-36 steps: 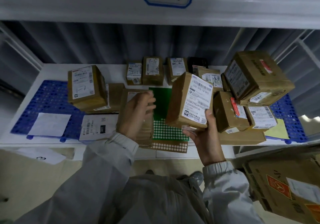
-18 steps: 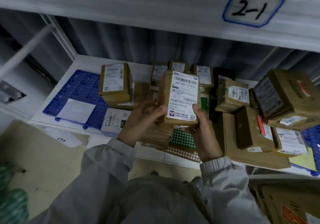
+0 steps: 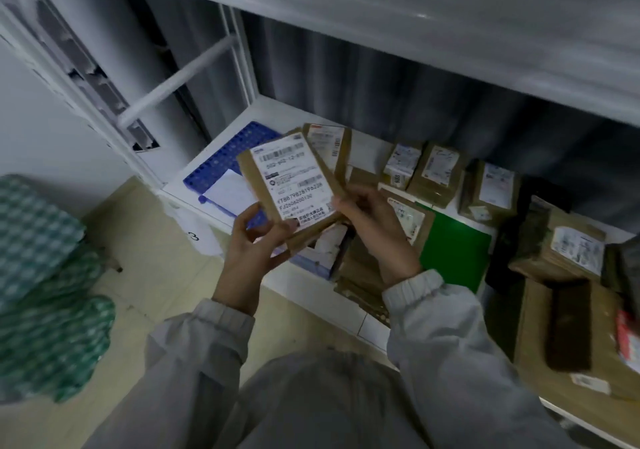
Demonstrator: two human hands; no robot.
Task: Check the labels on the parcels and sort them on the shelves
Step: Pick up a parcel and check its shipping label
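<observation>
The brown parcel [image 3: 292, 185] shows its white barcode label, tilted. The left hand [image 3: 251, 251] and right hand [image 3: 375, 230] grasp its lower corners, held above the shelf's [image 3: 346, 306] front edge.

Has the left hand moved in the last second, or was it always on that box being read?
Yes. The left hand has left the parcel lying by the green sheet and now grips the held parcel.

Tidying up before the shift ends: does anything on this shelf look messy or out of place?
Yes. The parcels at the right end are heaped crookedly on one another, and a loose white sheet lies on the blue mat.
</observation>
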